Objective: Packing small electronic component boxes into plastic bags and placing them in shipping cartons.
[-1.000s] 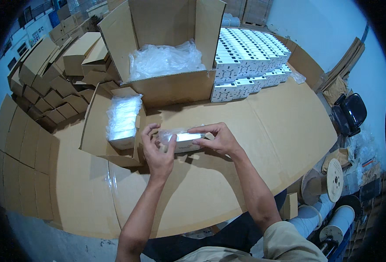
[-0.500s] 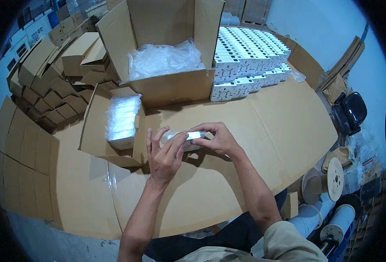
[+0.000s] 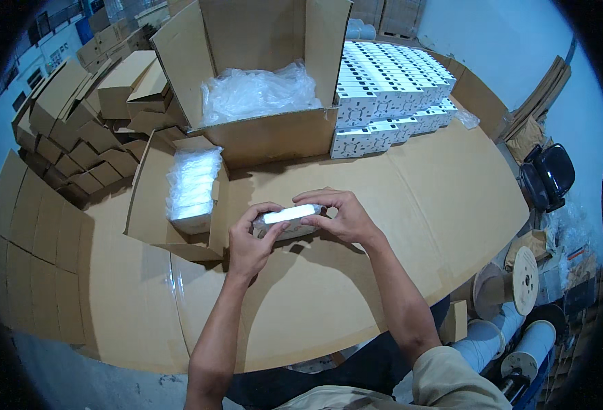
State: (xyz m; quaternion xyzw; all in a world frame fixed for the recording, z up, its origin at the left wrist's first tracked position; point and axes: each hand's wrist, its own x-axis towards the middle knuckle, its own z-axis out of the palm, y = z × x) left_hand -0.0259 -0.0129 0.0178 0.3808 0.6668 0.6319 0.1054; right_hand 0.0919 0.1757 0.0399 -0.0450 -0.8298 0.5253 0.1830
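Between my two hands is a small white box in a clear plastic bag (image 3: 289, 216), held just above the cardboard-covered table. My left hand (image 3: 252, 239) grips its left end, thumb in front and fingers behind. Its right end is pinched between the thumb and fingers of my right hand (image 3: 339, 215). Left of my hands stands an open carton (image 3: 152, 188) with a row of similar bagged white boxes (image 3: 193, 183) inside. Behind it, a larger open carton (image 3: 267, 140) holds a heap of clear plastic bags (image 3: 259, 94).
Stacked white boxes with dark markings (image 3: 397, 92) fill the back right of the table (image 3: 438, 205). Folded brown cartons (image 3: 76, 147) are piled at the left. Off the right edge are a black chair (image 3: 549, 176) and cable spools (image 3: 522, 281).
My left hand's fingers, raised and spread earlier, have closed round the left end of the bagged box. The right hand has kept its hold.
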